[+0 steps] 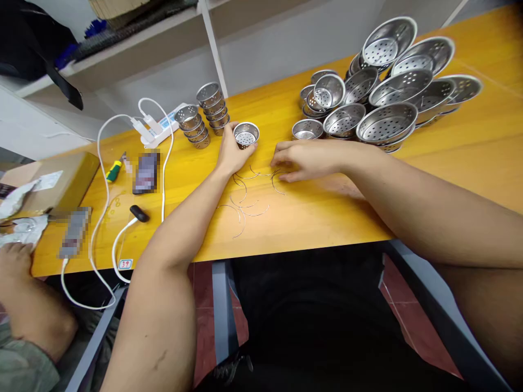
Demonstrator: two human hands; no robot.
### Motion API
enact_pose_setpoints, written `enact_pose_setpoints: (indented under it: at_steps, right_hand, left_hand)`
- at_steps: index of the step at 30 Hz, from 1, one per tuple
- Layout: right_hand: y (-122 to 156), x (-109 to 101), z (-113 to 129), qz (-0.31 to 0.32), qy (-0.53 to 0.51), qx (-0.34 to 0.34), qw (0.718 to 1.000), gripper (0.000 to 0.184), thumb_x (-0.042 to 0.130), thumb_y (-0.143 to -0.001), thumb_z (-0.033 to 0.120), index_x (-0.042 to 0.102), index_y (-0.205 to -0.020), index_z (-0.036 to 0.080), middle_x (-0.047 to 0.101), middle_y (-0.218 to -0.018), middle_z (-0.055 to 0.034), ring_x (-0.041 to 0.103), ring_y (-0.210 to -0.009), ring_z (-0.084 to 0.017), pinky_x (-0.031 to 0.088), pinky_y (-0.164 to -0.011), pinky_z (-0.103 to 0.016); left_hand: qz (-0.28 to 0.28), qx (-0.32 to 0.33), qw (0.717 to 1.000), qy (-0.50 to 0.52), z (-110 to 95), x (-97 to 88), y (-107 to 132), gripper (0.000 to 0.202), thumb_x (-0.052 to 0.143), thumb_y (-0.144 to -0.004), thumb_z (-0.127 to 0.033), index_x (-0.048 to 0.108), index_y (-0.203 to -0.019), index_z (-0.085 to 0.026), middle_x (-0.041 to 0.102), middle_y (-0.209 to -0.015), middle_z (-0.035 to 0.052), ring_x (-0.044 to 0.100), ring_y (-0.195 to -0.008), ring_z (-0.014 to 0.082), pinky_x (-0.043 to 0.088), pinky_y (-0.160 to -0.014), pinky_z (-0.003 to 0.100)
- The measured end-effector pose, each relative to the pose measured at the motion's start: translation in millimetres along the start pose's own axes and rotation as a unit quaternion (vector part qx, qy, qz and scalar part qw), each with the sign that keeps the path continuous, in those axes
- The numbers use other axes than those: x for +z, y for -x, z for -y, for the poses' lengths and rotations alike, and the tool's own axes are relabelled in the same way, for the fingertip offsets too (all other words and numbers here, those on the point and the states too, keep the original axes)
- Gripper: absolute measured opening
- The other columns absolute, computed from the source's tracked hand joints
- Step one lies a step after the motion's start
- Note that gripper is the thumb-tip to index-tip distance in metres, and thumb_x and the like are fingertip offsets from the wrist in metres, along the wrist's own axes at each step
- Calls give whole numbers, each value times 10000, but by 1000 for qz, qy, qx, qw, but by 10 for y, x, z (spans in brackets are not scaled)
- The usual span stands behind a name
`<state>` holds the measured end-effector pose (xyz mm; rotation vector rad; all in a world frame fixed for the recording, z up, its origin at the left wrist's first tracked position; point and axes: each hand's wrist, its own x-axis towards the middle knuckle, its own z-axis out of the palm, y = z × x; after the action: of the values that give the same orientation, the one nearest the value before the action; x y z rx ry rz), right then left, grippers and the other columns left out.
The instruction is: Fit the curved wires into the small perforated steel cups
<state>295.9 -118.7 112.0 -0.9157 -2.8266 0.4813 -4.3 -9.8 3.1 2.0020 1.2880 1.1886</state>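
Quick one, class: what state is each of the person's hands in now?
Left hand: closed around a metal cup.
Right hand: half-curled by thin wires; cannot tell if holding one.

Single head-worn camera | above the near edge of the counter (322,218) | facing forward and down | close, both hands (232,153) (303,159) mid-view | tilted, far edge rising rightward

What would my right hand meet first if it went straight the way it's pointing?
Probably your left hand, which holds the small perforated cup, though your right hand might brush the thin curved wires lying nearby first; depth is unclear.
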Motion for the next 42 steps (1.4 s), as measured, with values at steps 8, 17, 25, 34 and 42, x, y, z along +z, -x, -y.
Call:
enact_pose_setpoints:
  at_steps: [8, 17, 25, 34, 42]
  right_hand:
    - [-130, 45, 154, 74, 77, 76, 991, 151, 686, -981, 146, 792, -934, 242, 842, -1005, -83, 732, -873, -274, 485, -798, -396]
    - [-48, -8, -32, -138, -76, 96, 983, 82, 778, -996, 248, 773, -1077, 248, 816, -924, -59, 713, -807, -250, 549, -807, -406]
    - [-180, 203, -255, -344, -309, 121, 878, 425, 918, -1001, 698, 805, -1103, 301, 737, -792, -54, 731, -706, -277, 688, -665, -487]
    - [-250, 303, -381, -389, -274, 102, 874, 409, 885, -1046, 685, 805, -1139, 295, 775, -935, -77, 723, -785, -260, 701, -729, -467]
    - [-275, 331, -394, -393, -319, 129, 853, 431, 920, -1028, 679, 794, -1215, 311, 812, -938, -76, 691, -695, -241, 661, -627, -445]
  left_hand:
    - [7, -17, 1000, -24, -141, 9, 54, 896, 1107, -801, -294, 548, -1500, -276, 738, -1543, 125, 757, -1503, 390, 521, -1437, 669]
    - [-39, 56, 998, -7, -103, -5, -17, 980, 1180, -721, -532, 591, -1462, -278, 680, -1541, 146, 682, -1550, 400, 501, -1455, 638]
    - [-46, 144, 988, 17, -205, 28, 11, 987, 1064, -726, -889, 682, -1430, -312, 682, -1459, 104, 685, -1522, 389, 528, -1430, 674]
    - [-19, 155, 986, 50, -197, 54, 5, 1015, 991, -797, -927, 629, -1494, -285, 786, -1461, 123, 797, -1403, 344, 628, -1338, 613]
    - [-22, 145, 989, 35, -291, 53, 47, 988, 1031, -759, -907, 653, -1427, -286, 799, -1400, 97, 817, -1345, 324, 655, -1302, 595]
